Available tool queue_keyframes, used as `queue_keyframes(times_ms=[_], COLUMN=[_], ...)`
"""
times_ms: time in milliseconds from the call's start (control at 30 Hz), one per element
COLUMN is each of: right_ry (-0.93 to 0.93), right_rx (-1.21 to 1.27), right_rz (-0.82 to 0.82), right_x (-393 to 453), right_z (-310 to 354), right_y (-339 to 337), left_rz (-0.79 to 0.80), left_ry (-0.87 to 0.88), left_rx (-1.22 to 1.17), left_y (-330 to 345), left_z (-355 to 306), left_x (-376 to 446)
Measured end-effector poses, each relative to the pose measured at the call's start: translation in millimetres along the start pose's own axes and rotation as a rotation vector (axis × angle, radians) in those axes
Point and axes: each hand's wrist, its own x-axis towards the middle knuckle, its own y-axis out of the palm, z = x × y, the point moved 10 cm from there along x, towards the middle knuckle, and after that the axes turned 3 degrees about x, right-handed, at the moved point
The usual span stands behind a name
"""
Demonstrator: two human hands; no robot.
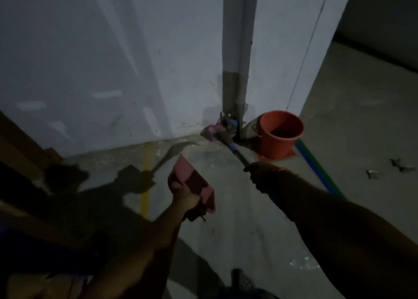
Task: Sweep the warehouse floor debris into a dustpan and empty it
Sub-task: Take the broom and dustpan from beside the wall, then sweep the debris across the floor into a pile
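The left hand (184,196) grips a pink plastic dustpan (192,181) above bare grey concrete floor (237,219); the right hand (263,174) clasps a blue-handled broom (228,141) reaching into the wall corner beside an orange plastic bucket (279,132).

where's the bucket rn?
Head view, right of centre: the orange bucket stands on the floor by the wall corner, just right of the broom head and beyond the right hand.

Orange bucket (280,134) far right by white wall (113,61) w/ grey pipe (235,50). Blue-green hose (316,170) right. Yellow floor line (146,179) left.
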Motion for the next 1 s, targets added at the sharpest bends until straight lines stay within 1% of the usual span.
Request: queue_keyframes(times_ms=[100,200,267,367,467,633,700,800,933,1000], right_ry=[0.001,0.015,0.028,0.053,0.078,0.108,0.109,0.121,0.134,0.11], right_rx=[0.004,0.029,0.047,0.092,0.119,0.189,0.196,0.243,0.335,0.326], right_rz=[-0.043,-0.092,-0.115,-0.128,-0.13,-0.117,-0.134,-0.168,-0.219,-0.239], right_x=[-32,-65,-86,-118,-145,-181,-194,-209,-225,-235], right_z=[-33,-66,-87,-121,-149,-192,-206,-230,-271,-291], right_y=[36,77,103,136,159,190,197,205,221,234], left_rz=[-0.145,-0.154,-0.05,0.084,0.183,0.209,0.203,0.239,0.264,0.274], left_ry=[0.063,0.117,0.148,0.237,0.213,0.174,0.171,0.156,0.126,0.123], left_rx=[0.129,0.274,0.172,0.232,0.224,0.171,0.138,0.089,0.053,0.036], left_y=[-18,-33,-35,-35,-35,-32,-29,-16,3,12], left_z=[36,74,99,133,167,206,211,221,249,265], left_x=[-21,-43,-63,-96,-112,-130,-143,-160,-169,-177])
